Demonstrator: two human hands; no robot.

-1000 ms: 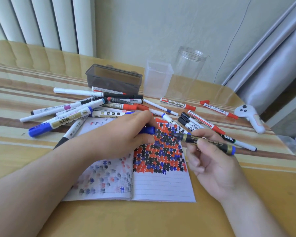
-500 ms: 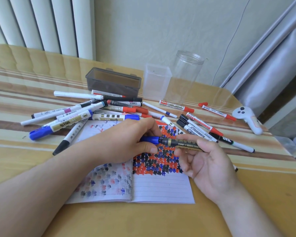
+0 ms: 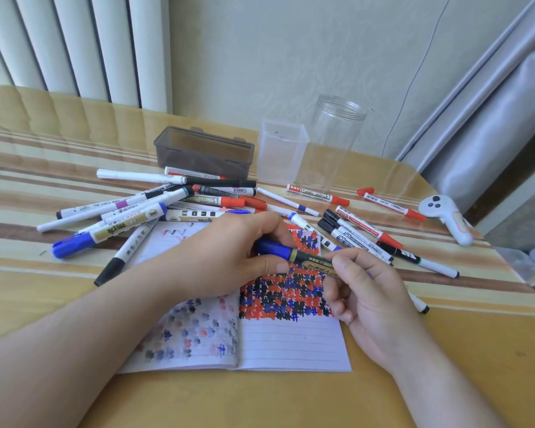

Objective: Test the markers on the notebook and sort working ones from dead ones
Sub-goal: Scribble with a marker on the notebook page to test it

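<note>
- A glossy tan table (image 3: 445, 350) with brown and cream stripes stands against a pale wall, with white vertical slats at the far left and a grey curtain at the far right.
- On the left, a heap of markers (image 3: 142, 208) lies criss-crossed, mostly white barrels with black, blue and red caps; a fat blue-capped one with a gold label points toward the near left.
- Behind the heap sits a smoky grey box (image 3: 204, 149), then a frosted square tub (image 3: 283, 149) and a tall clear jar (image 3: 337, 140).
- An open lined notebook (image 3: 291, 344) lies near the middle; its right page is packed with red, black and blue marks, and the left page shows fainter blotches.
- The left hand (image 3: 229, 257) is curled round the blue cap end of a blue marker (image 3: 294, 253) held just above the notebook.
- The right hand (image 3: 365, 288) pinches the same marker's black-and-gold barrel between thumb and fingers.
- Right of the hands, more markers (image 3: 368, 230) fan out, several red-capped, and a loose red cap (image 3: 365, 190) lies beyond.
- A white controller (image 3: 448, 217) rests near the right edge.
</note>
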